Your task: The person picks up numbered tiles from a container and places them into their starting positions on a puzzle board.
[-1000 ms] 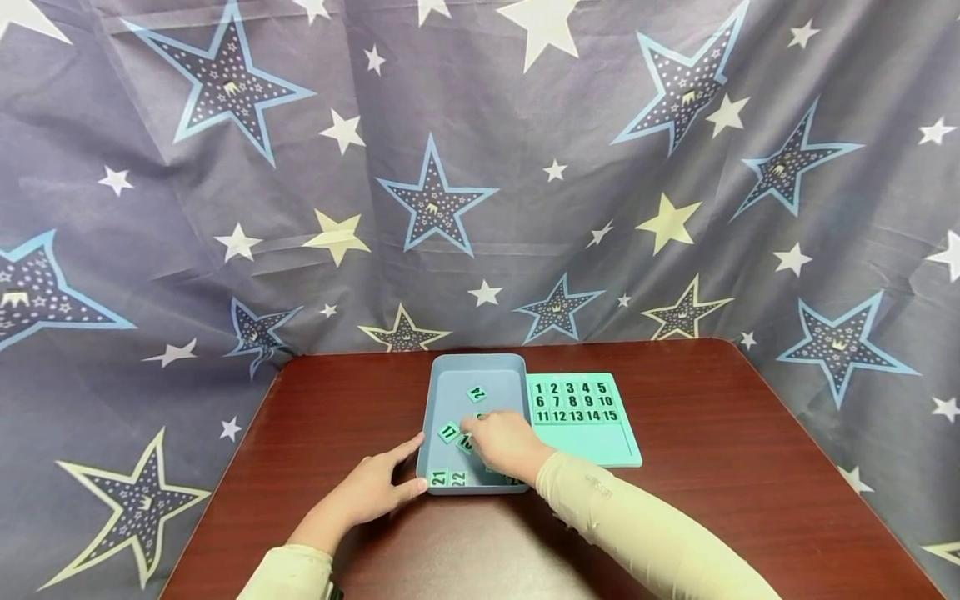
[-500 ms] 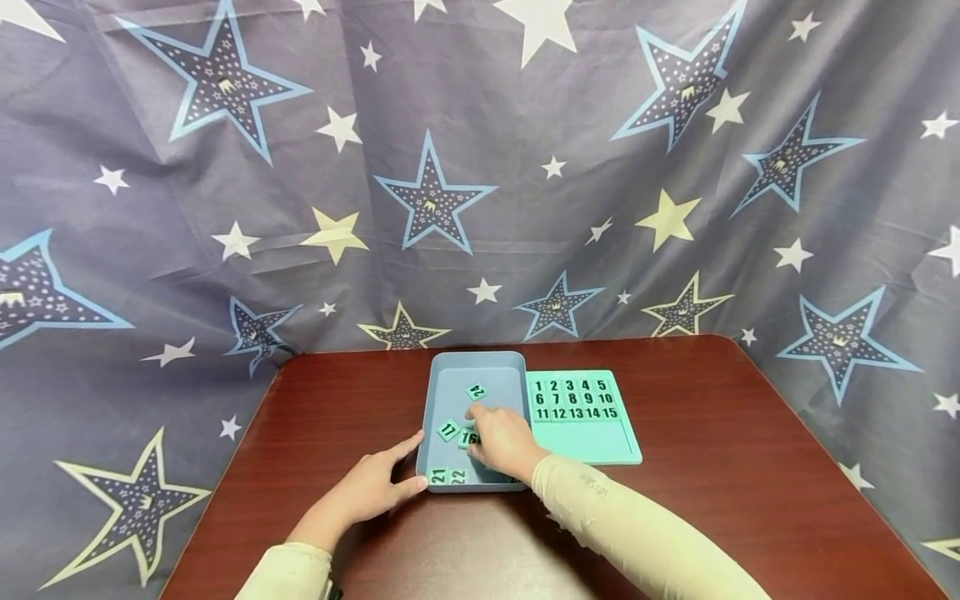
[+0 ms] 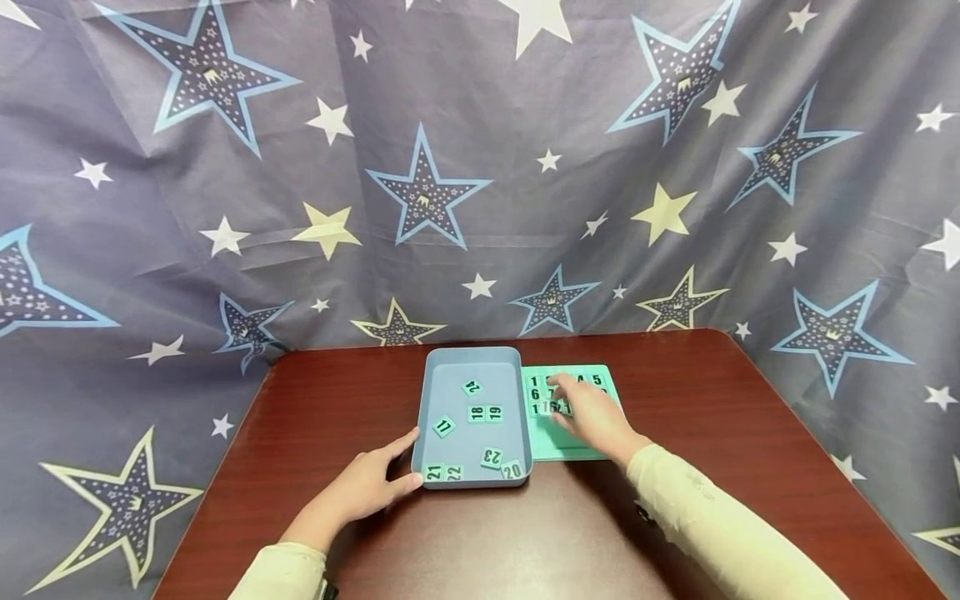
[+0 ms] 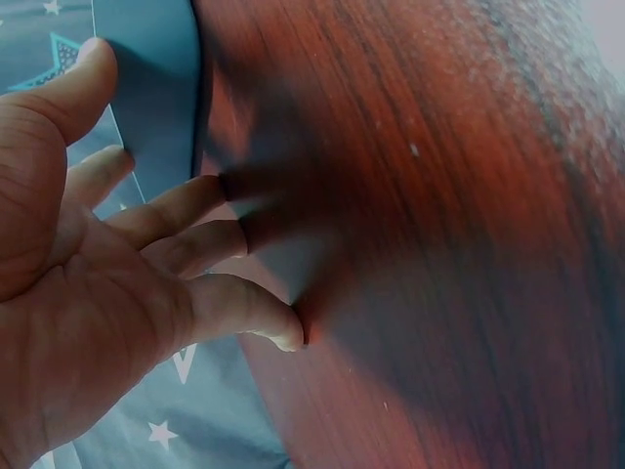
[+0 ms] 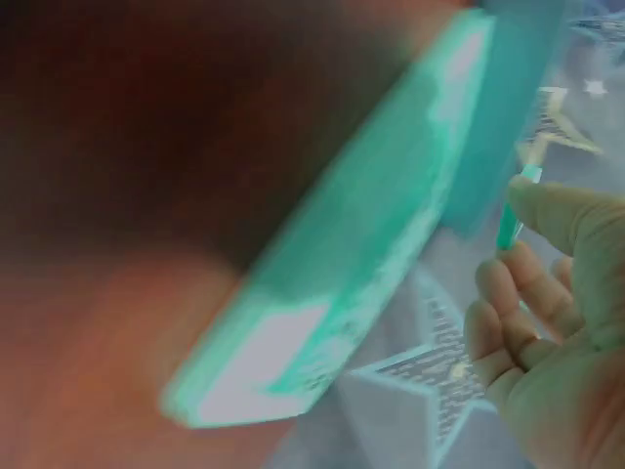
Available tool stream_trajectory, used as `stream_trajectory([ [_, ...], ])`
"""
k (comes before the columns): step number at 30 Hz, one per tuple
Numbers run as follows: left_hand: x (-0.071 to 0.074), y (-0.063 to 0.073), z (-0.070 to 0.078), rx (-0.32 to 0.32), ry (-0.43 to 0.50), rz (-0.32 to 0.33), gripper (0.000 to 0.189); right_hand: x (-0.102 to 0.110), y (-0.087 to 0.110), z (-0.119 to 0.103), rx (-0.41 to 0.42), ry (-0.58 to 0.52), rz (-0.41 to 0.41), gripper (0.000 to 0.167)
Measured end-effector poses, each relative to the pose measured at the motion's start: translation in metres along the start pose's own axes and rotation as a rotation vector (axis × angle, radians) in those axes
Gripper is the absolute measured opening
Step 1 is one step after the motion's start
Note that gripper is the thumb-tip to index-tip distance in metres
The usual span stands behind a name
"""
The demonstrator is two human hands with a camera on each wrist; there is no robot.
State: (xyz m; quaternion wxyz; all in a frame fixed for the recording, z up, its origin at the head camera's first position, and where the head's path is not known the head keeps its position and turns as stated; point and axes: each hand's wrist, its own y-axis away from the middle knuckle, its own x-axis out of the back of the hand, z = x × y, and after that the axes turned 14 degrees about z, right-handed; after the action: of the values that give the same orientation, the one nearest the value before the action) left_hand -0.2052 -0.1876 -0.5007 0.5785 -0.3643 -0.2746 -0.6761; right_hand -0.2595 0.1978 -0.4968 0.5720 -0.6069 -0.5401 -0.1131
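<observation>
My right hand [image 3: 596,417] is over the mint-green number board [image 3: 570,447], pinching a small green number tile [image 5: 509,223] between thumb and fingertips. In the head view that tile seems to read 16. Rows of numbered tiles fill the board's upper part, partly covered by the hand; its lower strip is bare. My left hand [image 3: 360,487] is spread at the left side of the blue-grey tray [image 3: 472,356], its thumb and index fingertip at the rim. Inside the tray lie loose tiles, among them tile 17 [image 3: 444,427], tile 18 [image 3: 477,413] and tile 19 [image 3: 494,413].
More tiles lie in the tray: tile 24 [image 3: 471,387] toward the back, tile 23 [image 3: 492,457] and tile 20 [image 3: 512,471] at front right, tile 21 [image 3: 434,472] at front left. The tray adjoins the board on a dark red wooden table [image 3: 337,392]. A star-patterned curtain [image 3: 480,167] hangs behind.
My right hand has taken tile 16 out of the tray and moved right, over the board. Tiles 18, 19, 23 and 20 now show in the tray. The left hand stays at the rim.
</observation>
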Motion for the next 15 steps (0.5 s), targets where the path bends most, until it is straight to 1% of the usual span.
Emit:
stream_trajectory([
  [2, 0.001, 0.001, -0.001, -0.001, -0.012, 0.004, 0.078, -0.002, 0.007, 0.010, 0.038, 0.023, -0.030, 0.055],
  [5, 0.001, 0.001, -0.002, -0.009, -0.020, 0.012, 0.078, -0.008, 0.014, 0.014, 0.074, 0.024, -0.071, 0.056],
  [10, 0.001, 0.001, 0.000, -0.009, -0.016, 0.010, 0.078, -0.019, 0.016, 0.008, 0.102, 0.045, -0.051, 0.053],
  [15, 0.000, 0.001, 0.000, 0.003, -0.003, 0.003, 0.077, -0.025, 0.015, 0.005, 0.076, 0.076, -0.022, 0.052],
])
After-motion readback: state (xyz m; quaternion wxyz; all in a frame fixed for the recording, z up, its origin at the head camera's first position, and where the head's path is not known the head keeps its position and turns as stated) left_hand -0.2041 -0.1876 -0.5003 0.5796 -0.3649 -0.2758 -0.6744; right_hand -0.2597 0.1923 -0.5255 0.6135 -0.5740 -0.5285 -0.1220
